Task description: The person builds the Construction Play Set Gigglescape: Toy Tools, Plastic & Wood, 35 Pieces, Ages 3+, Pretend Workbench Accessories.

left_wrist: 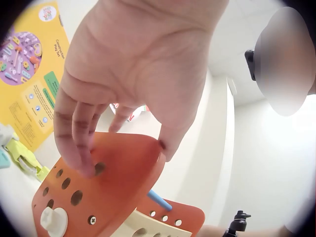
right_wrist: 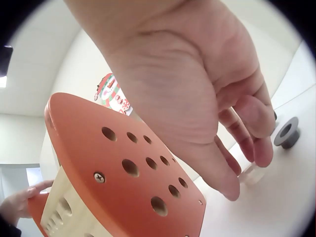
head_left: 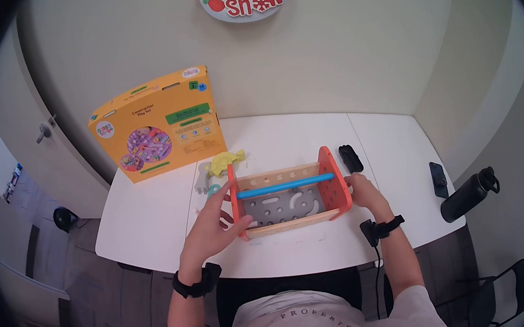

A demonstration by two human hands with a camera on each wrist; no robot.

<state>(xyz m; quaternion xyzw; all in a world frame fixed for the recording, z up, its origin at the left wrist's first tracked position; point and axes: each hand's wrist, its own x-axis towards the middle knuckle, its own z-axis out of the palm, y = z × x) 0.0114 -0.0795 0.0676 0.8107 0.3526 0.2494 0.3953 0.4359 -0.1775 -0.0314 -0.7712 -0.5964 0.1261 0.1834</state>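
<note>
Toolbox [head_left: 294, 225] positioned between hands; left panel [left_wrist: 123, 163] gripped by left hand [head_left: 213, 228]. Right hand [head_left: 368, 194] seen beside right panel [right_wrist: 140, 185]; grip cannot be determined.

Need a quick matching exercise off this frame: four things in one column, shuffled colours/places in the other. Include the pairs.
Things
1. Left hand
2. Bottle
3. Rod
4. Play set box

Colours and places
A. Blue, spanning the toolbox from end to end
B. Yellow, upright on the table, on the far side and to the left
C. At an orange-red end panel, fingers on its outer face
D. Black, by the right end of the table

Pairs: 1-C, 2-D, 3-A, 4-B
</note>
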